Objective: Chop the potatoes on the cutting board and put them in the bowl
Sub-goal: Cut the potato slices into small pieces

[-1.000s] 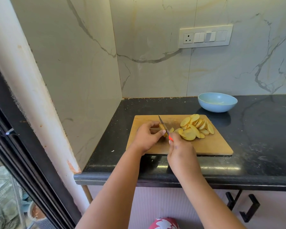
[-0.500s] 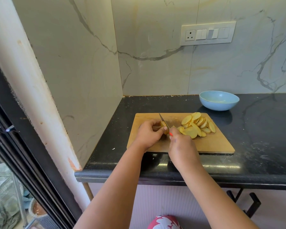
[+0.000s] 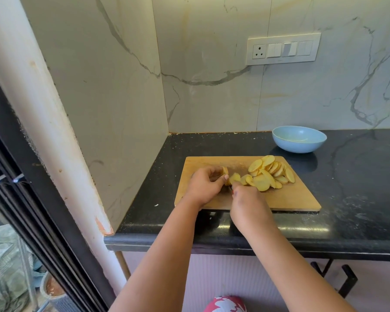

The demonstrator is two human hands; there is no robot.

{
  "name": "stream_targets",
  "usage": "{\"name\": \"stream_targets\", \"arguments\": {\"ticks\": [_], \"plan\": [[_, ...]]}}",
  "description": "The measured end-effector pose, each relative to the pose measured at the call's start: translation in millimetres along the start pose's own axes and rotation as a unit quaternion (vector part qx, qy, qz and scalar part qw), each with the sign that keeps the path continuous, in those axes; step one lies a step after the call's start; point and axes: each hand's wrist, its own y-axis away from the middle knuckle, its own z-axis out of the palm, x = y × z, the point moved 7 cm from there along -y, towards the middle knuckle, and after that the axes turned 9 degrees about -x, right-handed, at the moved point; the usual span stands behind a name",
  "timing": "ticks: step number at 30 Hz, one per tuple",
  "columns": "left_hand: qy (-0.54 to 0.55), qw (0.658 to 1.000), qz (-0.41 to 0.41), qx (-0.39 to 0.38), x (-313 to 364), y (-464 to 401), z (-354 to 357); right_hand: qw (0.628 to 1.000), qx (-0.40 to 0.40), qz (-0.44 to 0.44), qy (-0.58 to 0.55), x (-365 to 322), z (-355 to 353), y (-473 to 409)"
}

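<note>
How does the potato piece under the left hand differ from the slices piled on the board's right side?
The potato piece is a thick uncut chunk; the potato slices are thin rounds. The piece is gripped by the left hand; the slices lie free, overlapping in a pile. The piece sits mid-board; the slices lie nearer the blue bowl. Both are yellow and rest on the wooden cutting board.

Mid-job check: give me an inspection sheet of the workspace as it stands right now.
Surface: black counter, pale specks; wooden cutting board near its front edge.
Job's things: potato slices piled on the board's far right; potato end piece at the left hand; blue bowl behind the board holds no potato.
Clutter: one white scrap left of the board.
Grippers: left hand holds the end piece; right hand curled round a knife handle, mostly hidden.
Cables: nothing seen.
Surroundings: marble walls, switch panel.
</note>
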Motion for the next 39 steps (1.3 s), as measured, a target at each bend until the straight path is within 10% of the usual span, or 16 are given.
{"name": "stream_targets", "arguments": {"ticks": [7,19,26,39], "plan": [[0.012,0.998,-0.052,0.022,-1,8,-7,0.995,-0.033,0.034,-0.092,29,-15,7],[-0.246,0.963,-0.079,0.074,-3,20,-21,0.939,0.255,-0.166,-0.160,37,-22,1],[-0.349,0.926,-0.139,0.040,-5,22,-13,0.970,0.133,-0.135,-0.155,69,-17,-29],[-0.340,0.932,-0.100,0.074,1,26,-8,0.967,0.182,-0.130,-0.122,77,-23,-22]]}}
